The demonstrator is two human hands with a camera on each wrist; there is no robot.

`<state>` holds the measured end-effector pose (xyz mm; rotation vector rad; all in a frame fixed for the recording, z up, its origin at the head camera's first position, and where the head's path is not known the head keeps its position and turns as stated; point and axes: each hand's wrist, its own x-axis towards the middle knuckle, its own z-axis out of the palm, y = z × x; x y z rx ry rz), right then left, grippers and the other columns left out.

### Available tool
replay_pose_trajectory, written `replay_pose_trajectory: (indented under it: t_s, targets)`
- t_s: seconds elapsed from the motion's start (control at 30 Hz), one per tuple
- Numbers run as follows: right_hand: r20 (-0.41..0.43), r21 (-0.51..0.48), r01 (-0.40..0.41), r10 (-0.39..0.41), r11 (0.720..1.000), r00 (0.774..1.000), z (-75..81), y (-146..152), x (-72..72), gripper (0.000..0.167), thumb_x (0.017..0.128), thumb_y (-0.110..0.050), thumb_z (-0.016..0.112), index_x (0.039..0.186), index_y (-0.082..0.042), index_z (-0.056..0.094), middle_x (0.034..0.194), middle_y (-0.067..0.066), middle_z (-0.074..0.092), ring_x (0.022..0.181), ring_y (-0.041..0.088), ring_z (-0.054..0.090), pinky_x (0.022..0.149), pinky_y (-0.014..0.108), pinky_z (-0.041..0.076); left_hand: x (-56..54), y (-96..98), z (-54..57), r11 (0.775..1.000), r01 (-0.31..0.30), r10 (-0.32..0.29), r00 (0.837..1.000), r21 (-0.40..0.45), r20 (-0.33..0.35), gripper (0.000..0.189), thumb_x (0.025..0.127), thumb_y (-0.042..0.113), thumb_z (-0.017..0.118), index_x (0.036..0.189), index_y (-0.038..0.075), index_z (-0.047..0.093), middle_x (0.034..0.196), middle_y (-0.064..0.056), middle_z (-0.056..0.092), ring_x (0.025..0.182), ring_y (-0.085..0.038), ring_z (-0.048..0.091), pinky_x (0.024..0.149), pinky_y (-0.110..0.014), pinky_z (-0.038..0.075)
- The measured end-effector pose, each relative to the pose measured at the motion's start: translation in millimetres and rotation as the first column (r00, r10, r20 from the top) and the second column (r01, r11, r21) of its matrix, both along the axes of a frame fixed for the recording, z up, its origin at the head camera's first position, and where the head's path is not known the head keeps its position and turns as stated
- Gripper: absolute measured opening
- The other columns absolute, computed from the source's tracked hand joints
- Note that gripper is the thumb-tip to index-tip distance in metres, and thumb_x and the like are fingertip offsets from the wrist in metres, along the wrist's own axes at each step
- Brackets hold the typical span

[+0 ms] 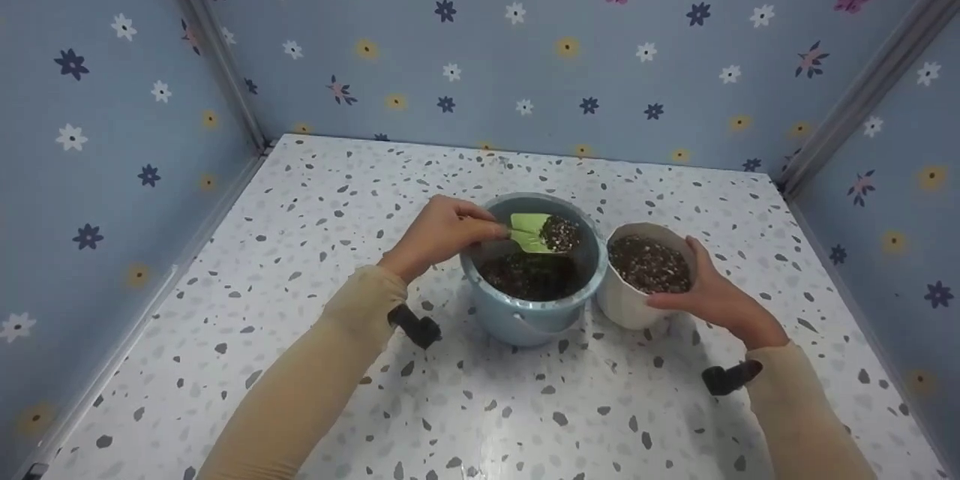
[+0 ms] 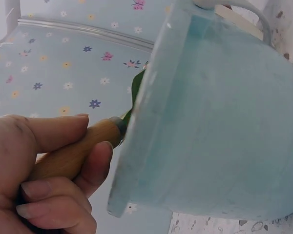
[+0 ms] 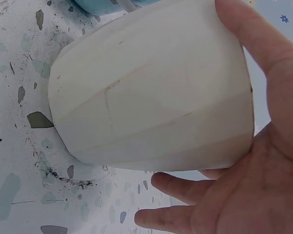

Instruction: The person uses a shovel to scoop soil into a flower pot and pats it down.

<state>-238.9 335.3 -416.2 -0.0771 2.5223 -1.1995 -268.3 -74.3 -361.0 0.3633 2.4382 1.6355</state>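
A small garden trowel [image 1: 529, 232] with a green blade is in my left hand [image 1: 450, 229]. Thumb and fingers wrap its wooden handle [image 2: 73, 153] in the left wrist view. Dark, speckled potting soil [image 1: 560, 234] lies on the blade, above the inside of a light blue bucket [image 1: 536, 326]. More dark soil [image 1: 529, 279] covers the bucket's bottom. To its right stands a white faceted pot [image 1: 626, 307], well filled with soil [image 1: 651, 264]. My right hand [image 1: 720, 300] holds this pot from the right, thumb on the near side; two fingers [image 3: 171, 218] extend straight below it in the right wrist view.
Bucket and pot stand upright, close together, on a white speckled tabletop [image 1: 322, 202]. Flower-patterned panels [image 1: 487, 37] enclose the back and both sides. The bucket's handle [image 1: 544, 328] hangs down in front. Some soil crumbs [image 3: 71, 180] lie beside the pot's base.
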Motion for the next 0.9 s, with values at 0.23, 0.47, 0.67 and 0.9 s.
replay_pose_trajectory:
  t_s: [0.23,0.47,0.67,0.9]
  targets:
    - [-0.023,0.011,0.015,-0.015,1.000,1.000,1.1,3,-0.7,0.132,0.080,-0.044,0.082,0.154,-0.014,-0.022,0.160,0.029,-0.009,0.143,0.053,0.003,0.109,0.070,0.016,-3.2,6.4,13.9,0.999,-0.030,0.030,1.000,0.035,0.000,0.030,0.080,0.035,0.083,0.101,0.014,0.078,0.095,-0.003,0.073,0.083,-0.023,0.066,0.078,-0.039,0.053]
    - [-0.014,-0.002,0.025,-0.025,1.000,1.000,-1.1,3,0.8,0.135,0.078,-0.047,0.083,0.154,-0.016,-0.025,0.160,0.026,-0.012,0.144,0.051,0.003,0.110,0.068,0.016,-8.3,18.8,22.4,0.999,-0.009,0.009,1.000,0.049,0.010,0.035,0.080,0.034,0.083,0.105,0.011,0.076,0.096,-0.005,0.072,0.083,-0.024,0.066,0.081,-0.047,0.054]
    - [-0.033,-0.038,0.033,-0.034,0.999,0.999,-3.8,3,-0.2,0.135,0.077,-0.045,0.084,0.154,-0.017,-0.023,0.161,0.024,-0.012,0.145,0.048,0.003,0.111,0.067,0.014,-12.8,36.7,27.6,0.998,0.010,-0.010,1.000,0.059,-0.002,0.035,0.078,0.033,0.084,0.104,0.011,0.077,0.095,-0.004,0.073,0.085,-0.029,0.067,0.084,-0.050,0.053]
    - [-0.028,-0.058,0.034,-0.035,0.998,0.999,-5.3,4,-1.0,0.135,0.078,-0.045,0.084,0.154,-0.019,-0.024,0.162,0.019,-0.017,0.147,0.045,-0.002,0.112,0.065,0.014,-19.9,62.1,25.0,0.996,0.072,-0.069,0.994,0.044,-0.082,0.024,0.082,0.030,0.081,0.100,0.014,0.079,0.092,0.000,0.074,0.080,-0.027,0.068,0.076,-0.040,0.055]
